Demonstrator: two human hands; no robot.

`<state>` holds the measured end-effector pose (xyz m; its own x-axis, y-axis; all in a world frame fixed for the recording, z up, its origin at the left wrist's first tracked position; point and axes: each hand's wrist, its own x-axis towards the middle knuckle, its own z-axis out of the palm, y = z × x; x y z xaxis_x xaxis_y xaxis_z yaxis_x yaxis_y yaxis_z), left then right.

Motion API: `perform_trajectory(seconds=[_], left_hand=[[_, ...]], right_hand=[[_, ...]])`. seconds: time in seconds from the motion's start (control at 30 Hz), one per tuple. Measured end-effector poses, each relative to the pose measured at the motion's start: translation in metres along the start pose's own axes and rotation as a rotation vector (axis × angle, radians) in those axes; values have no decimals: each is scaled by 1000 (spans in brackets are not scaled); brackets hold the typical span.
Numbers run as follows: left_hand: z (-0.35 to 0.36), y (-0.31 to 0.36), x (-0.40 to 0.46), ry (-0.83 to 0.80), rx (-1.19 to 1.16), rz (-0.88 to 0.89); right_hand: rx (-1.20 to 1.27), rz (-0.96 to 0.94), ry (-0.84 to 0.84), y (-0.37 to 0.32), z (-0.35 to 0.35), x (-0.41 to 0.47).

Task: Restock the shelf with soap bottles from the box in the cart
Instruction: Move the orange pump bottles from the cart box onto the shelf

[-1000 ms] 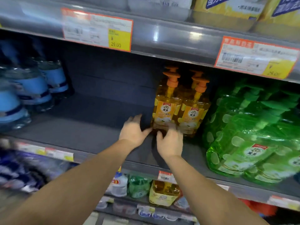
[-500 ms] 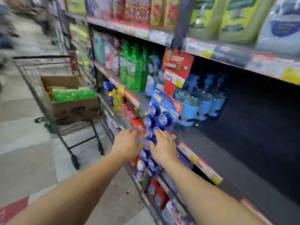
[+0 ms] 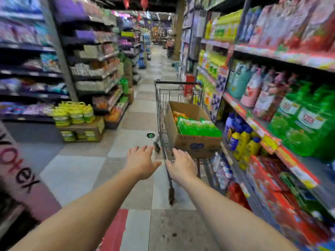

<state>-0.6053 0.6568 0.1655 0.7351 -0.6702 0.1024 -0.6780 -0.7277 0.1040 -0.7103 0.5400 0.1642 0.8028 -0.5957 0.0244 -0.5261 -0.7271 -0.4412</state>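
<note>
From the head camera, both arms reach toward the cart (image 3: 163, 113). The left hand (image 3: 140, 163) and the right hand (image 3: 181, 164) hold nothing, fingers spread wide. The box (image 3: 188, 140) sits in the cart's near end, close to the shelf (image 3: 272, 140). Green soap bottles (image 3: 197, 127) lie in it; which way they point is too blurry to tell. To grab well, I think, step closer and reach over the near rim.

Hands (image 3: 143, 164): two are reaching forward, near
Cart (image 3: 164, 113): one is standing right of the aisle
Box (image 3: 188, 142): one is sitting in the cart
Green bottles (image 3: 197, 127): too blurred for counting
</note>
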Motion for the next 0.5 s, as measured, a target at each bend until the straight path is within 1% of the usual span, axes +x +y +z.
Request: perform_trajectory(seconds=[0.1,0.2,0.33,0.5], left_hand=[[9,-23,37,-17,-1,-45],[21,-34,90,-14,-20,-84],[43,-30,183,-18,-76,-60],[53,-22,304,-42,-178,-84]], right_hand=[[-6,-25,7,-13,14,46],[10,-19,-22,-12,26,98],[25,12,-21,13,26,190],[3,99,-23,44,1,316]])
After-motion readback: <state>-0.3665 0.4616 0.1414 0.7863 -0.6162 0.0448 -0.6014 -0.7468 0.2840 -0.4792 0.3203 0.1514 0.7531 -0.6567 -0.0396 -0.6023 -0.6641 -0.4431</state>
